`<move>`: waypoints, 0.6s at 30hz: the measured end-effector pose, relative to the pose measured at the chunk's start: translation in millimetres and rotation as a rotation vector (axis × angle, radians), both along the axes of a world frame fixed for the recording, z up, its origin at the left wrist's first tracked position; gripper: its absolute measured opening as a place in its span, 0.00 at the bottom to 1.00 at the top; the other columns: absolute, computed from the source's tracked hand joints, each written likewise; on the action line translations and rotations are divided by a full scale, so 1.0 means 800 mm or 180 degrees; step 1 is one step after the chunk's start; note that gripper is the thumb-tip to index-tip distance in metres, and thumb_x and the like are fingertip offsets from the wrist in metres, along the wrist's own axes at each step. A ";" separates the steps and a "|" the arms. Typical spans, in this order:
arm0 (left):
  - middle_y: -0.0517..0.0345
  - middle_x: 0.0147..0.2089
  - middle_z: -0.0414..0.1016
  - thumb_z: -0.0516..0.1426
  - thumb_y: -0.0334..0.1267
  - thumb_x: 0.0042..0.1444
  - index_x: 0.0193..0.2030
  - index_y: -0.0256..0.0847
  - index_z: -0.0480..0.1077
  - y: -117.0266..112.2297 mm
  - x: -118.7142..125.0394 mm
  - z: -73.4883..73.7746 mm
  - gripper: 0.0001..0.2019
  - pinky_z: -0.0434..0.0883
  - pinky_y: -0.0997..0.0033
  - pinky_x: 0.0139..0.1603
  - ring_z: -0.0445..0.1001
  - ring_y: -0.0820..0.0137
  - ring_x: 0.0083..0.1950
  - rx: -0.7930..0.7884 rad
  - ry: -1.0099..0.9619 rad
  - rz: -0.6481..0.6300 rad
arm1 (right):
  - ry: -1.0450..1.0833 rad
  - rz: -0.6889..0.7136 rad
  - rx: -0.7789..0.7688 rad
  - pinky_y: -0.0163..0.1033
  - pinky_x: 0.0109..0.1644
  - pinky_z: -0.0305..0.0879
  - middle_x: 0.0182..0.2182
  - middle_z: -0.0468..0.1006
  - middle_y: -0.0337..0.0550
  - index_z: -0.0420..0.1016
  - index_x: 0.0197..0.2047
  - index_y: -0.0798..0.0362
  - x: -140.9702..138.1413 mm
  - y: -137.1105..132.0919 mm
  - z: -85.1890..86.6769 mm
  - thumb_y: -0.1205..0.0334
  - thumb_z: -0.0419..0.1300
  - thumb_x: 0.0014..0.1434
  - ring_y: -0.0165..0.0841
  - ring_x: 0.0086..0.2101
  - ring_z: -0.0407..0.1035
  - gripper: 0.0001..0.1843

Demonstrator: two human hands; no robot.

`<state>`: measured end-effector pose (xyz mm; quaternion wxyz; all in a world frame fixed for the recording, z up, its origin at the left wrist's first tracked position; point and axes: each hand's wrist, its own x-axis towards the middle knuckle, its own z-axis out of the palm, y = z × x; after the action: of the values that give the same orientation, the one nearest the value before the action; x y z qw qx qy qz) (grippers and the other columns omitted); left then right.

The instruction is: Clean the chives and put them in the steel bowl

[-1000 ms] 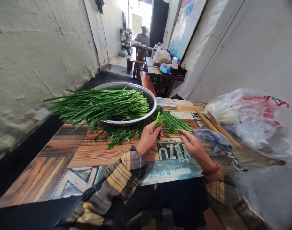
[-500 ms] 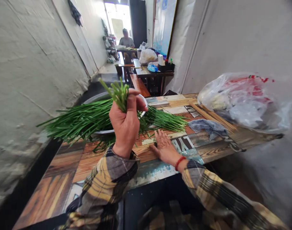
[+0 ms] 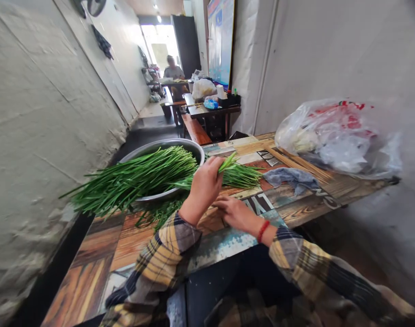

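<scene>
My left hand point(image 3: 207, 184) is wrapped around a small bunch of garlic chives point(image 3: 227, 162); their pale stem ends poke out past the fingers to the right, and the leaves trail left. Just below it, my right hand point(image 3: 239, 213) is low over the table with its fingers stretched toward the left wrist. It appears to hold nothing, though its fingertips are partly hidden. A large heap of chives point(image 3: 135, 177) fills the metal bowl point(image 3: 156, 144) and hangs over its left side. Behind my left hand a second pile of chives point(image 3: 244, 176) lies on the table.
The wood-patterned table point(image 3: 98, 263) also carries loose green scraps point(image 3: 162, 213), a grey cloth point(image 3: 292, 178), wooden chopsticks point(image 3: 296, 163) and a clear plastic bag point(image 3: 337, 136). A wall point(image 3: 40, 113) runs along the left. Farther back, a person point(image 3: 173, 70) sits at another table.
My left hand has lowered and tipped the chive bunch from upright to pointing right. My right hand's fingers have lifted from lying flat and drawn toward the left hand. The view has shifted slightly.
</scene>
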<state>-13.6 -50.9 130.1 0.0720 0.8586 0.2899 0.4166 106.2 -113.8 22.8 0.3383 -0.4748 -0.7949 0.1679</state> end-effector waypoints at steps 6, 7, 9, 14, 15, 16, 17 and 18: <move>0.60 0.25 0.66 0.53 0.42 0.59 0.29 0.39 0.69 0.008 0.012 -0.106 0.12 0.61 0.74 0.29 0.62 0.73 0.27 -0.1888 -0.0922 -0.0229 | -0.0152 -0.1423 -0.0106 0.42 0.49 0.66 0.40 0.79 0.47 0.79 0.43 0.53 0.126 0.000 0.002 0.65 0.55 0.61 0.36 0.42 0.72 0.12; 0.61 0.23 0.64 0.54 0.45 0.59 0.29 0.39 0.69 0.008 0.012 -0.115 0.13 0.59 0.75 0.26 0.60 0.74 0.25 -0.2226 -0.1252 -0.0234 | -0.0212 -0.1541 -0.0111 0.42 0.49 0.66 0.40 0.79 0.46 0.79 0.42 0.52 0.134 0.005 0.000 0.65 0.55 0.61 0.36 0.42 0.72 0.12; 0.65 0.20 0.57 0.56 0.51 0.56 0.30 0.39 0.68 0.008 0.011 -0.124 0.16 0.52 0.76 0.20 0.52 0.77 0.20 -0.2895 -0.1815 -0.0291 | -0.0389 -0.1662 -0.0138 0.40 0.48 0.65 0.40 0.79 0.46 0.80 0.42 0.51 0.137 0.016 -0.007 0.66 0.55 0.60 0.35 0.42 0.72 0.12; 0.69 0.20 0.49 0.60 0.55 0.51 0.32 0.38 0.67 0.007 0.009 -0.130 0.19 0.43 0.78 0.18 0.45 0.82 0.19 -0.3786 -0.2431 -0.0511 | -0.1042 -0.2077 -0.0186 0.40 0.47 0.60 0.40 0.77 0.45 0.79 0.40 0.48 0.117 0.032 -0.023 0.62 0.59 0.58 0.38 0.43 0.68 0.08; 0.70 0.20 0.48 0.61 0.55 0.50 0.32 0.38 0.66 0.007 0.009 -0.131 0.20 0.43 0.78 0.18 0.45 0.82 0.19 -0.3828 -0.2472 -0.0513 | -0.1142 -0.2168 -0.0176 0.41 0.46 0.60 0.40 0.77 0.45 0.78 0.40 0.48 0.114 0.032 -0.025 0.60 0.60 0.58 0.38 0.43 0.67 0.07; 0.70 0.20 0.48 0.61 0.55 0.50 0.32 0.38 0.66 0.007 0.009 -0.131 0.20 0.43 0.78 0.18 0.45 0.82 0.19 -0.3853 -0.2489 -0.0520 | -0.1222 -0.2230 -0.0162 0.41 0.45 0.59 0.41 0.76 0.46 0.78 0.39 0.48 0.111 0.030 -0.025 0.60 0.60 0.58 0.39 0.43 0.66 0.07; 0.70 0.20 0.48 0.61 0.55 0.50 0.32 0.38 0.66 0.007 0.009 -0.132 0.20 0.42 0.78 0.18 0.45 0.82 0.19 -0.3864 -0.2491 -0.0542 | -0.1279 -0.2253 -0.0152 0.40 0.45 0.58 0.41 0.76 0.46 0.77 0.39 0.48 0.110 0.028 -0.024 0.59 0.59 0.59 0.39 0.44 0.66 0.06; 0.70 0.20 0.48 0.60 0.55 0.50 0.33 0.37 0.66 0.007 0.009 -0.132 0.20 0.42 0.79 0.18 0.45 0.82 0.19 -0.3851 -0.2492 -0.0568 | -0.1302 -0.2248 -0.0150 0.40 0.44 0.58 0.41 0.76 0.46 0.76 0.38 0.48 0.110 0.025 -0.022 0.59 0.58 0.60 0.39 0.44 0.66 0.06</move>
<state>-6.4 -45.0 24.3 0.6666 0.4768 0.3514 0.4526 194.0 -93.8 4.9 0.1991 -0.7498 -0.6298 -0.0382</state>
